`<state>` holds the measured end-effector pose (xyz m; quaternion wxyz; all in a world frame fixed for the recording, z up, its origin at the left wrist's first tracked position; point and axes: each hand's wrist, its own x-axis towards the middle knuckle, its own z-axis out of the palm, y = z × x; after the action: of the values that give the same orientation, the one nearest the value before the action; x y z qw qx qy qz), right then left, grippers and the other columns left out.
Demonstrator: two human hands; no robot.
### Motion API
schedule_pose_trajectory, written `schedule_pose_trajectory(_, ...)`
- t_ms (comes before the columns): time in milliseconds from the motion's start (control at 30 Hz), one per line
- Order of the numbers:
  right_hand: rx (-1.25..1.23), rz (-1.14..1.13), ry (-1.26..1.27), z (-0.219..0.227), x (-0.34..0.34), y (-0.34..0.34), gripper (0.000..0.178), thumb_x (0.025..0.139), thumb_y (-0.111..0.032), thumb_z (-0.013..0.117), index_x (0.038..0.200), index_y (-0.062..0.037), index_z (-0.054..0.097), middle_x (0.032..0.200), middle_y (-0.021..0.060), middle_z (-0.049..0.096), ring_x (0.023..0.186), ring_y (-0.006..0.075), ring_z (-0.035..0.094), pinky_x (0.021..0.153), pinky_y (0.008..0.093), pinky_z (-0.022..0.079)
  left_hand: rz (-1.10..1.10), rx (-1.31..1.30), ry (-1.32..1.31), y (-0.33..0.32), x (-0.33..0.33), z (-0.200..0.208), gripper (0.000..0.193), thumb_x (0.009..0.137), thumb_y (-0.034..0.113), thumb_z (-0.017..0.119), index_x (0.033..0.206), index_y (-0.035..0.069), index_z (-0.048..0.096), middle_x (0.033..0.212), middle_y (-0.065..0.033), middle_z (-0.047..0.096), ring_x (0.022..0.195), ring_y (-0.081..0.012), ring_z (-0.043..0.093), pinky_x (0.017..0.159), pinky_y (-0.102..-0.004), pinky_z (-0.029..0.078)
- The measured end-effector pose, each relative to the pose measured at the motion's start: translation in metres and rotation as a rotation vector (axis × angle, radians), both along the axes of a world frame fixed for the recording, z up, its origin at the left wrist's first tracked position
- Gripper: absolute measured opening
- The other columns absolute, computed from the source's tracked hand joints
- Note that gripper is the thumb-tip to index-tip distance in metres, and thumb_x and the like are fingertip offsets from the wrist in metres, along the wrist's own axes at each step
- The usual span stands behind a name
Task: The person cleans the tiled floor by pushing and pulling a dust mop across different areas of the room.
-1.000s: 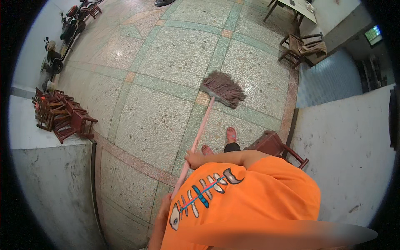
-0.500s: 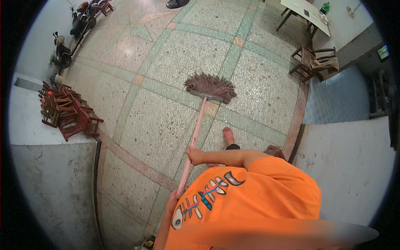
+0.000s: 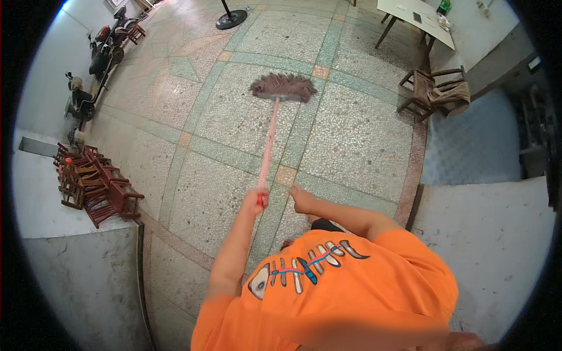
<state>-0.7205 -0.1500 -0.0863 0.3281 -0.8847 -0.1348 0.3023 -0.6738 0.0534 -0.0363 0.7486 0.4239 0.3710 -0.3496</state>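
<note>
A mop with a brown-purple strand head lies out on the speckled floor ahead of me. Its pink pole runs back toward my body. My left hand is closed around the near end of that pole, with the arm stretched forward. Just right of the pole, my right hand is off it, holding nothing, its fingers loosely extended. The orange shirt on me has a fish-bone print, and it hides most of my legs and feet.
Several small red-brown wooden chairs are piled on a ledge at left, with scooters beyond. At right stand a wooden armchair with a cloth and a white table. A round black stand base is far ahead. Low walls flank me.
The mop head has moved forward, away from me, and slightly left. My right hand has let go of the pole, while my left hand has come forward with its end.
</note>
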Motion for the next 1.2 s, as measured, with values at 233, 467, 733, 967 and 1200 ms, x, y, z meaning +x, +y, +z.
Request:
schedule_pose_trajectory(233,-0.033,-0.131,-0.044,0.004,-0.012,-0.039,0.044,0.068,-0.01,0.054,0.111,-0.0036,0.045,0.124,0.0205,0.035,0.104,0.0383,0.045,0.084,0.0403,0.041,-0.179,0.136,-0.054,-0.062,0.085,-0.039,0.011,0.069,0.005,0.054,0.07,0.008,0.044,0.048,0.0004,0.039,0.037,-0.0094,0.038,0.033,-0.0242,0.033)
schedule_pose_trajectory(467,-0.041,-0.074,-0.072,0.0,-0.014,-0.029,0.041,0.07,-0.013,0.055,0.109,-0.0039,0.047,0.111,0.0187,0.044,0.1,0.036,0.048,0.082,0.0409,0.042,-0.385,0.275,-0.109,-0.067,0.016,-0.015,0.013,0.072,0.009,0.056,0.067,0.008,0.044,0.045,-0.0014,0.037,0.036,-0.0118,0.037,0.034,-0.0278,0.03)
schedule_pose_trajectory(733,0.047,0.165,-0.16,-0.007,-0.003,0.073,0.039,0.063,-0.003,0.052,0.101,0.0005,0.05,0.1,0.0206,0.049,0.093,0.0356,0.05,0.079,0.0414,0.042,-0.677,0.507,-0.163,0.059,-0.136,0.03,0.01,0.064,0.008,0.057,0.069,0.003,0.05,0.048,-0.0078,0.047,0.034,-0.0149,0.044,0.029,-0.0295,0.031)
schedule_pose_trajectory(967,0.123,0.901,-0.07,0.004,-0.049,0.189,0.04,0.06,-0.01,0.057,0.099,-0.0035,0.051,0.1,0.0132,0.05,0.096,0.0303,0.05,0.076,0.0427,0.043,-0.66,0.682,-0.286,0.169,-0.292,0.068,0.028,0.07,0.027,0.059,0.087,0.005,0.058,0.08,-0.0187,0.06,0.075,-0.0298,0.059,0.065,-0.035,0.046)
schedule_pose_trajectory(1200,0.073,1.213,0.211,-0.034,-0.099,0.253,0.031,0.073,-0.025,0.055,0.099,-0.0079,0.054,0.095,0.0129,0.056,0.094,0.0306,0.054,0.074,0.0467,0.043,-0.765,0.783,-0.148,0.212,-0.348,0.054,0.026,0.071,0.024,0.057,0.089,0.006,0.058,0.078,-0.0176,0.06,0.073,-0.0321,0.059,0.063,-0.0372,0.046)
